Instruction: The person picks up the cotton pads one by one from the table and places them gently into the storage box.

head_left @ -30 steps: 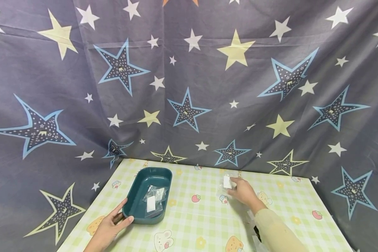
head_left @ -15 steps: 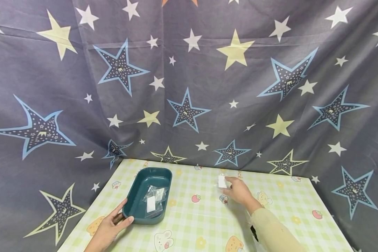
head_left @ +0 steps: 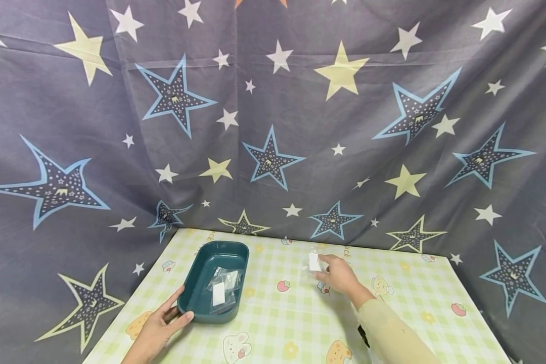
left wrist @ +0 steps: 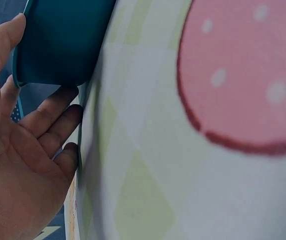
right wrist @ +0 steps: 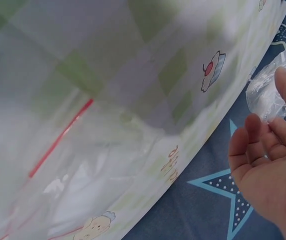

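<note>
A teal tray lies on the left of the checked table, with clear packets holding white pieces in it. My left hand holds the tray's near corner, thumb on the rim; the left wrist view shows the tray between thumb and fingers. My right hand is raised above the table's middle and pinches a small clear packet with a white piece. In the right wrist view the packet sits at the fingertips.
A clear zip bag with a red strip lies on the table by my right forearm. A star-patterned dark cloth hangs behind and around the table. Cartoon prints dot the tablecloth.
My right hand has carried the small packet to the left, toward the tray. The left hand and tray have stayed put.
</note>
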Demonstrator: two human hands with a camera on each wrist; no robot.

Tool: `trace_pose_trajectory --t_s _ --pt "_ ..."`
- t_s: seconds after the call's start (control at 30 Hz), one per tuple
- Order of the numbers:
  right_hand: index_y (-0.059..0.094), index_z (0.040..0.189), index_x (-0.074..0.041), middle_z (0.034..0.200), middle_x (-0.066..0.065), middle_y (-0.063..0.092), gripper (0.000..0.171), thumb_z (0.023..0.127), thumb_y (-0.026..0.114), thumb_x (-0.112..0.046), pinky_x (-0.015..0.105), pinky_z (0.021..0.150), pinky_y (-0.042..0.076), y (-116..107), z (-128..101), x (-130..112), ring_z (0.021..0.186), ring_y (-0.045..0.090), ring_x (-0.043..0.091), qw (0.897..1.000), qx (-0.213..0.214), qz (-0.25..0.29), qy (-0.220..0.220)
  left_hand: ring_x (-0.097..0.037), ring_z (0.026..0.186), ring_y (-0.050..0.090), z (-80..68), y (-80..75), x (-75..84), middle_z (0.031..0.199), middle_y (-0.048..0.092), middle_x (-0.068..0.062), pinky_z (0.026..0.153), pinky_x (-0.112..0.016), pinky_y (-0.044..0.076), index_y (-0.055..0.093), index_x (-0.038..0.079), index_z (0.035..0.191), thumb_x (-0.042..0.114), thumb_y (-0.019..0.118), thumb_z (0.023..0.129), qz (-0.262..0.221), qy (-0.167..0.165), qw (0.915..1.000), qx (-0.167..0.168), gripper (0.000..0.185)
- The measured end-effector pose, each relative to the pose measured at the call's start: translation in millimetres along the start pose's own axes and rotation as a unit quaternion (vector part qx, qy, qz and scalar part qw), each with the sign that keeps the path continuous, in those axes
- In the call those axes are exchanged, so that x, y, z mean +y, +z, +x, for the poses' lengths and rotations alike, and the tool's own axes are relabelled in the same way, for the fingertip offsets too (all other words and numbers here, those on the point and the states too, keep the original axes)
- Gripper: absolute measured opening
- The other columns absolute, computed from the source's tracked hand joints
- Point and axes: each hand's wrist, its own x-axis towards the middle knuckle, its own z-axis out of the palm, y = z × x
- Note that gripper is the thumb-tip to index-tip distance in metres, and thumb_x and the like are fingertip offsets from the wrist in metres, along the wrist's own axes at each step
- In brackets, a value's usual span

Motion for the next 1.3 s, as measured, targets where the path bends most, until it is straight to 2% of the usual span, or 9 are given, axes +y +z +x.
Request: trace_pose_trajectory --t_s 0.27,0.6,1.0,1.23,1.3 --pt "0.066 0.145 -0.002 0.143 0.019 0.069 0.060 0.091 0.086 -0.022 0.043 0.085 0.063 5 1 -12 0.096 0.073 0.023 1.000 -0.002 0.010 -0.008 -0.050 0.154 0.040 -0.8 1.0 0.1 0.176 0.020 -0.030 0.111 -0.049 0.058 0.028 0.030 0.172 0.047 0.077 0.098 -0.002 0.003 1.0000 0.002 0.090" --pt "0.064 0.148 -0.004 0.145 0.017 0.067 0.062 0.093 0.085 -0.025 0.039 0.080 0.062 13 5 -27 0.099 0.072 0.023 0.999 -0.027 0.016 -0.015 -0.049 0.153 0.042 -0.1 0.9 0.1 0.174 0.024 -0.030 0.109 -0.046 0.059 0.030 0.030 0.171 0.047 0.078 0.098 0.001 0.005 1.0000 0.006 0.090" --pt "0.065 0.145 -0.001 0.144 0.018 0.068 0.061 0.092 0.086 -0.024 0.033 0.078 0.059 24 9 -47 0.092 0.069 0.020 0.998 -0.036 0.036 -0.042 -0.050 0.154 0.040 0.7 0.5 -1.6 0.176 0.019 -0.029 0.108 -0.044 0.060 0.030 0.029 0.171 0.047 0.078 0.098 -0.002 0.006 1.0000 0.007 0.090" --pt "0.066 0.143 0.000 0.141 0.019 0.070 0.061 0.091 0.086 -0.025 0.029 0.075 0.056 35 10 -61 0.092 0.070 0.026 0.996 -0.042 0.050 -0.069 -0.050 0.154 0.041 1.0 1.0 -2.4 0.176 0.020 -0.029 0.108 -0.043 0.060 0.029 0.030 0.172 0.047 0.078 0.098 -0.001 0.007 0.9999 0.008 0.090" --pt "0.066 0.145 -0.001 0.143 0.019 0.069 0.064 0.091 0.087 -0.027 0.028 0.074 0.054 38 9 -66 0.092 0.069 0.024 0.995 -0.051 0.057 -0.071 -0.050 0.154 0.041 0.6 0.9 -2.6 0.176 0.020 -0.028 0.108 -0.043 0.060 0.029 0.030 0.172 0.047 0.078 0.098 -0.001 0.008 0.9999 0.008 0.090"
